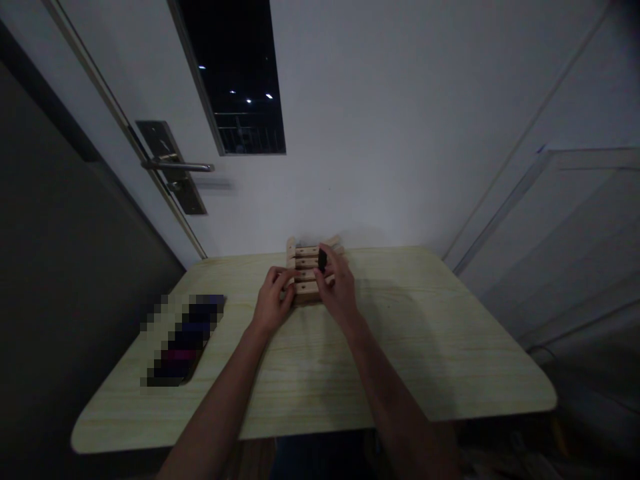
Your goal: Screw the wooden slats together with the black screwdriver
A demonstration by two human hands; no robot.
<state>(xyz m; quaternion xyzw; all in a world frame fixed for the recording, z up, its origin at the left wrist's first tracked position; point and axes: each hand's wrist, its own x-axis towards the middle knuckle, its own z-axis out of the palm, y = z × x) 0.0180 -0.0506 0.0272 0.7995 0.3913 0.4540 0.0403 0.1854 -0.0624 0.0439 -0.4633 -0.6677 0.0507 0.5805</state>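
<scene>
A small wooden slatted piece point(307, 288) with holes in its slats lies near the back edge of the table, between my hands. My left hand point(273, 300) is closed around its left side, thumb and fingers on the wood. In my right hand point(340, 283), held over the right part of the slats, is a small black object point(323, 259) pinched between thumb and fingers; its kind is too dark to make out. The right end of the wooden piece is partly hidden behind my right hand.
The pale wood-grain table point(430, 347) stands against a white door with a metal handle point(185, 165) and a dark window point(235, 80). A pixelated dark phone-like object point(193, 340) lies on the table's left side.
</scene>
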